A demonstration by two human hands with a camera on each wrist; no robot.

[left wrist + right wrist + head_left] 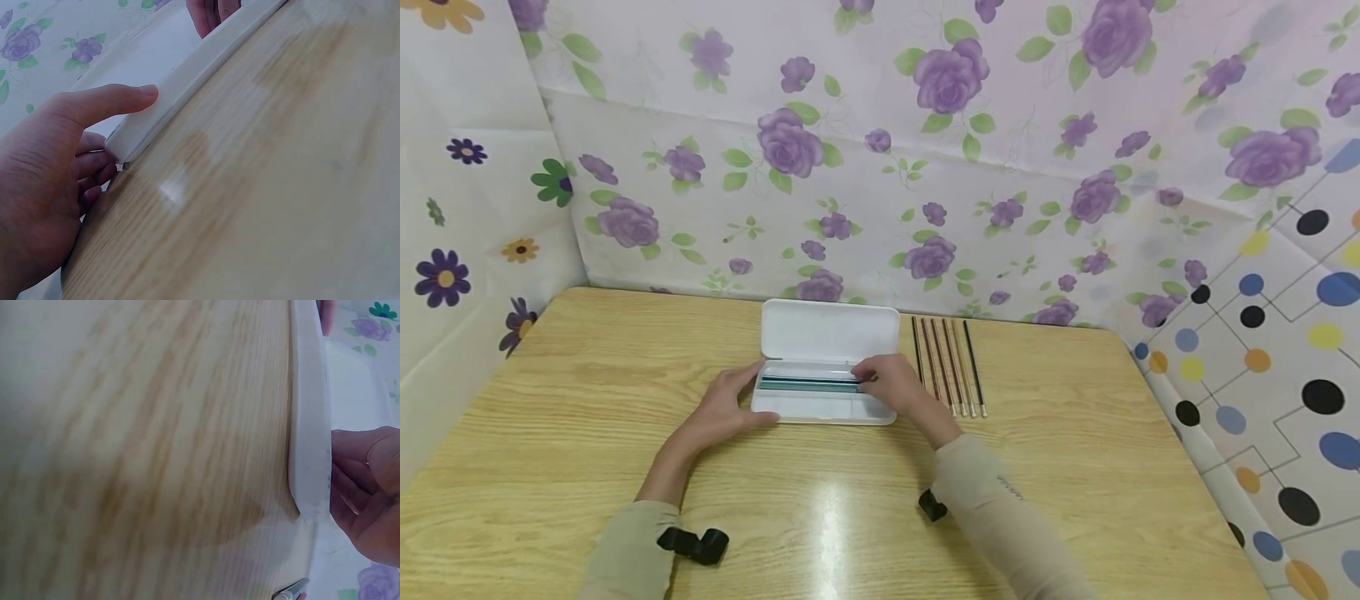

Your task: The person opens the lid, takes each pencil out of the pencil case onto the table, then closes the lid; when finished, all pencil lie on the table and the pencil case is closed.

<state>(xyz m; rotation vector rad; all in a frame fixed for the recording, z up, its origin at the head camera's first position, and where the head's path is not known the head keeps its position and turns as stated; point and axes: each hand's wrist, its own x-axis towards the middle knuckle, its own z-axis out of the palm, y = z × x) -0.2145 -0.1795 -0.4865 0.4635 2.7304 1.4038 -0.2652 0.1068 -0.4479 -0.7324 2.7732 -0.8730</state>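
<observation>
A white pencil case (812, 408) lies on the table with its lid (830, 331) raised at the back. Inside it, dark green pencils (808, 386) lie lengthwise. My left hand (722, 408) grips the left end of the case; in the left wrist view its thumb (119, 103) rests on the front rim and the other fingers are against the end. Over the right part of the case, my right hand (891, 385) has its curled fingers down at the right end of the dark pencils, pinching one. Its fingertips are partly hidden by the case wall in the right wrist view.
Several pencils (946, 367), black, reddish-brown and tan, lie side by side right of the case, erasers toward me. Behind the wooden table (1037, 500) hangs a flowered cloth (850, 200); a dotted cloth (1285, 350) covers the right side.
</observation>
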